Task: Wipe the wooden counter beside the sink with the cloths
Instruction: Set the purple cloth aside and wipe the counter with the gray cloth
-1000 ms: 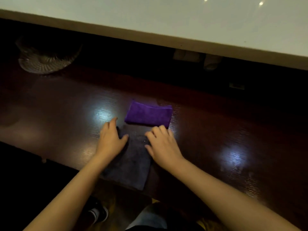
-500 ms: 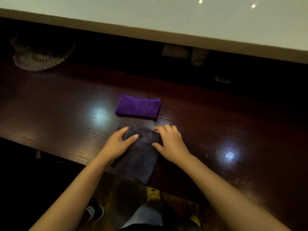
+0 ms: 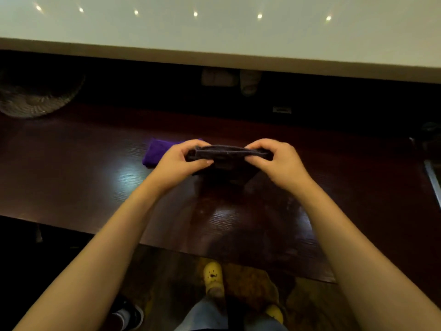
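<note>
Both hands are pinching the dark grey cloth [image 3: 228,155] up off the wooden counter [image 3: 78,177], left hand [image 3: 177,163] closed on one end and right hand [image 3: 278,161] on the other, with the folded purple cloth [image 3: 156,152] lying behind toward the counter's far edge.

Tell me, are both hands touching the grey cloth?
Touching. The head view shows the left hand and right hand each pinching an end of the grey cloth, held up between them.
</note>
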The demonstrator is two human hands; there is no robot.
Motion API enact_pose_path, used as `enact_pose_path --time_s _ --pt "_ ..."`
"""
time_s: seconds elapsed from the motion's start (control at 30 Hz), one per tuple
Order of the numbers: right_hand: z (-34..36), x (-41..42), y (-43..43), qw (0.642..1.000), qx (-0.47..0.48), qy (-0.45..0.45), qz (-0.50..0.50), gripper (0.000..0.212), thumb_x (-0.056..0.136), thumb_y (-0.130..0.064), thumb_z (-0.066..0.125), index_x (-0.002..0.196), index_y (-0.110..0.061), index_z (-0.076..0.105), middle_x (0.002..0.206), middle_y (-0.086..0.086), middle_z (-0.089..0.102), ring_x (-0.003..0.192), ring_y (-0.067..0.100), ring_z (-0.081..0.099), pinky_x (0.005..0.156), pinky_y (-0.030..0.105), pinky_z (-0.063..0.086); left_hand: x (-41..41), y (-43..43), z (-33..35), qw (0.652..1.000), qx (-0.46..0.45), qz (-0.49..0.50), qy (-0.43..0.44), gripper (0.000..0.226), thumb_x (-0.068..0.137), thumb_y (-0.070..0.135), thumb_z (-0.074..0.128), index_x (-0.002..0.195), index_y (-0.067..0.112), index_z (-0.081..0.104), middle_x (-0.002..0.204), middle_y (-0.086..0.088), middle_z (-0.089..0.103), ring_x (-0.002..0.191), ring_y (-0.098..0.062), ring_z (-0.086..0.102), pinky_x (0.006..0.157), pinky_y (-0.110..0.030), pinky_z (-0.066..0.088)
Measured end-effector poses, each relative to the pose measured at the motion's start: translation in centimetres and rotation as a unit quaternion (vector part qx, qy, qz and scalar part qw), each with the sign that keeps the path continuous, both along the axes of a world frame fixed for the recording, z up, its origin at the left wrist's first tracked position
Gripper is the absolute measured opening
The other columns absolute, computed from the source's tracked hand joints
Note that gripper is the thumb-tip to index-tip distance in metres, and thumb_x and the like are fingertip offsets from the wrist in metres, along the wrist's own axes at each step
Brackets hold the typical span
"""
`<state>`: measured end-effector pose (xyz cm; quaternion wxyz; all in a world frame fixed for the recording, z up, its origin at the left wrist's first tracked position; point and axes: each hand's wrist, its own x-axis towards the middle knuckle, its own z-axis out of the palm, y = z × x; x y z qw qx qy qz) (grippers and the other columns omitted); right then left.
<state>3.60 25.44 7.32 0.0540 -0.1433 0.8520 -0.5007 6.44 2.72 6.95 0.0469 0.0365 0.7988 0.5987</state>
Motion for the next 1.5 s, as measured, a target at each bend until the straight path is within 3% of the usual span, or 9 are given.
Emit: enact_pose_path --time_s 0.13,0.27,0.47,0.6,0.7,0.77,0.97,1.33,1.5 --pt "-1.1 1.7 0.9 0.997 0.037 0.07 0.026 0.019 0.076 -0.005 0.068 0.091 -0.015 0.07 0.09 -0.003 0.067 0.086 0.009 0.062 0.082 0.02 0.045 0.9 0.4 -1.0 0.985 -0.114 -0.094 0.084 0.025 0.07 0.005 0.065 0.086 0.025 0.066 0.087 0.016 0.069 0.091 -0.004 0.063 0.088 -0.022 0.047" --pt "-5.4 6.1 1.4 0.983 0.151 0.042 0.098 0.02 0.073 -0.021 0.057 0.09 -0.021 0.067 0.093 -0.002 0.068 0.092 0.019 0.058 0.083 0.032 0.045 5.0 -0.4 -5.5 0.966 -0.201 -0.156 0.038 0.038 0.063 0.017 0.049 0.097 0.029 0.061 0.097 0.008 0.068 0.097 -0.003 0.062 0.092 -0.031 0.048" --pt "-8.2 10.6 1.3 0.934 0.304 0.016 0.188 0.031 0.08 -0.05 0.052 0.103 -0.029 0.057 0.108 -0.011 0.057 0.109 0.012 0.047 0.095 0.035 0.032 8.8 -1.7 -7.8 0.962 -0.137 -0.232 -0.045 0.025 0.076 0.035 0.065 0.1 0.026 0.068 0.111 0.014 0.065 0.11 -0.001 0.056 0.099 -0.018 0.04" --pt "-7.5 9.7 -1.2 0.935 0.309 0.148 0.085 0.038 0.082 -0.054 0.043 0.097 -0.025 0.062 0.096 -0.005 0.061 0.099 0.021 0.052 0.084 0.039 0.038 6.8 -3.0 -8.5 0.983 -0.174 -0.025 0.06 0.033 0.082 0.042 0.053 0.1 0.019 0.069 0.106 0.007 0.067 0.106 -0.008 0.057 0.097 -0.024 0.04" --pt "-8.9 8.7 -4.5 0.915 0.34 0.173 0.135 0.047 0.083 -0.052 0.042 0.119 -0.027 0.059 0.122 0.0 0.061 0.119 0.03 0.051 0.099 0.049 0.041 4.6 -3.9 -10.2 0.927 -0.323 0.142 0.129 0.031 0.084 0.022 0.045 0.109 0.016 0.063 0.11 -0.005 0.065 0.105 -0.025 0.057 0.096 -0.036 0.041" --pt "-11.2 8.7 -5.4 0.886 0.39 0.159 0.195 0.059 0.085 -0.06 0.034 0.136 -0.03 0.044 0.144 0.003 0.046 0.137 0.035 0.034 0.107 0.061 0.025 3.7 -3.9 -10.9 0.898 -0.389 0.178 0.101 0.036 0.086 0.02 0.044 0.12 0.017 0.057 0.125 -0.01 0.059 0.117 -0.029 0.051 0.1 -0.046 0.039" --pt "-13.3 9.3 -5.0 0.88 0.398 0.171 0.197 0.065 0.088 -0.065 0.028 0.146 -0.036 0.021 0.157 0.003 0.019 0.144 0.036 0.004 0.106 0.069 0.004 5.1 -3.6 -14.1 0.848 -0.504 0.163 -0.022 0.056 0.092 0.045 0.033 0.142 0.022 0.026 0.154 -0.01 0.021 0.143 -0.026 0.015 0.113 -0.054 0.008" --pt "-13.7 -3.0 -7.6 0.893 0.42 0.129 0.096 0.068 0.088 -0.064 0.029 0.147 -0.035 0.013 0.16 -0.002 0.004 0.145 0.031 -0.007 0.109 0.064 -0.008 5.1 -3.7 -14.5 0.831 -0.532 0.16 -0.027 0.058 0.091 0.048 0.022 0.144 0.026 0.02 0.156 -0.007 0.016 0.144 -0.022 0.007 0.114 -0.056 0.006" --pt "-13.8 1.4 -9.1 0.906 0.398 0.13 0.053 0.07 0.086 -0.063 0.025 0.147 -0.029 0.018 0.159 0.004 0.011 0.145 0.036 -0.001 0.108 0.068 -0.004 5.1 -3.6 -14.4 0.826 -0.542 0.152 -0.035 0.057 0.091 0.047 0.021 0.144 0.025 0.019 0.156 -0.006 0.016 0.144 -0.021 0.007 0.114 -0.056 0.005"
